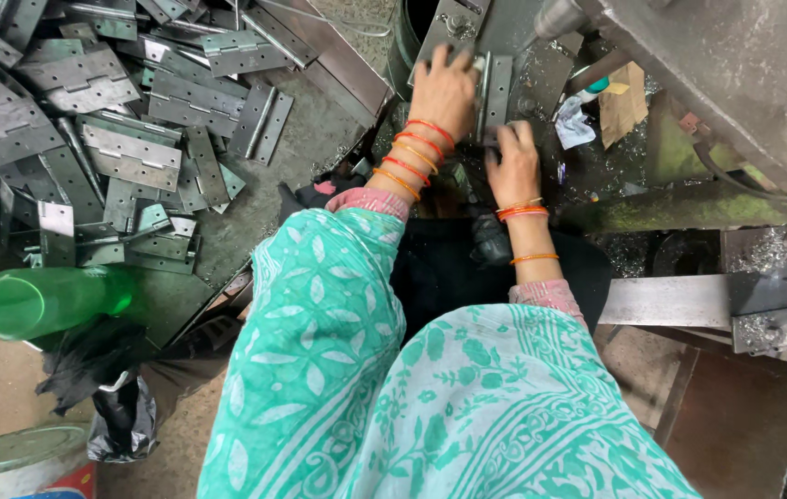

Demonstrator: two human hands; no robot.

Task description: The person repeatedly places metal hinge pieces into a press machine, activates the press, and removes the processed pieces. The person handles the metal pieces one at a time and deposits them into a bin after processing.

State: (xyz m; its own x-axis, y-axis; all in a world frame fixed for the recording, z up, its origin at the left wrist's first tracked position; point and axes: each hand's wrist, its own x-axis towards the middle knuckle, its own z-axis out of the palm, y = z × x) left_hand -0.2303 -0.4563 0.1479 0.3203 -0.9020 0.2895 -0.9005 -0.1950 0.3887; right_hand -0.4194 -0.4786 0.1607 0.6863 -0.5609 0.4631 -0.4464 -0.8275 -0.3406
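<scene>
- A grey metal hinge [495, 92] is held upright on the dark work surface, just below the machine [735, 74] at the top right.
- The left hand [444, 88] is laid over the hinge's left leaf, fingers curled on its top edge; the grip looks closed on it.
- The right hand [513, 162] is pressed against the hinge's lower end, fingers bent; whether it is gripped or only touched cannot be told.
- Orange bangles [416, 148] are worn on both wrists.
- A pile of hinges [116, 139] is spread over the floor at the left, well apart from the hands.
- A green bottle [47, 300] is lying at the left edge, near the pile.
- A teal patterned cloth [366, 388] covers the lap in the foreground.
</scene>
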